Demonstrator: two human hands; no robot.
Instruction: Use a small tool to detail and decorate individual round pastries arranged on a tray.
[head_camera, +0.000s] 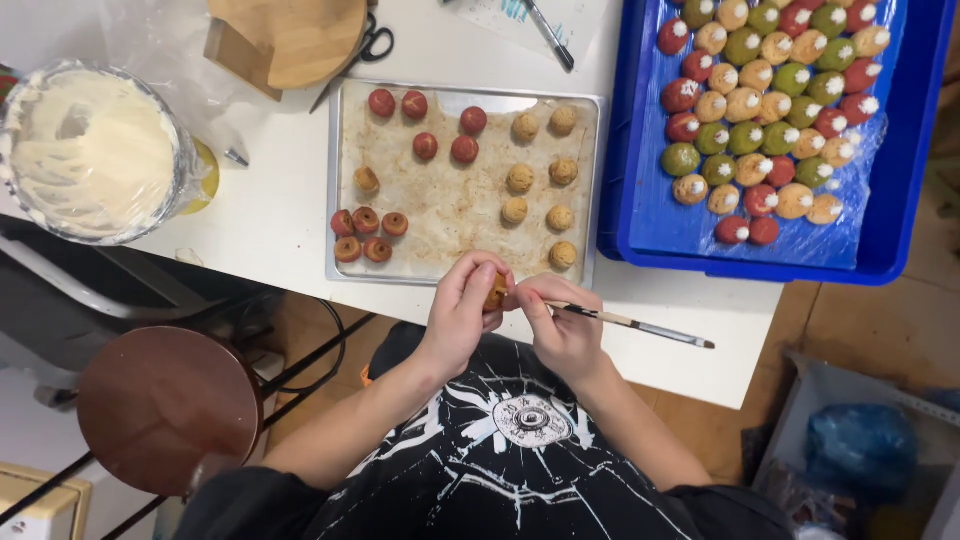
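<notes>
Small tan pastry ball (495, 292) is pinched in left hand (462, 310) & detailed w/ thin brush (630, 323) gripped in right hand (565, 325), prob. mid-decorating; steady tip contact needed next, judged.

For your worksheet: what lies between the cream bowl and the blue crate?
In the head view, the metal baking tray of small pastries lies between the cream bowl and blue crate.

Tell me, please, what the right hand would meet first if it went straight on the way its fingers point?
Most likely the small tan pastry held in the left hand: the right hand, gripping a brush, points its fingers leftward at it, nearly touching.
</notes>
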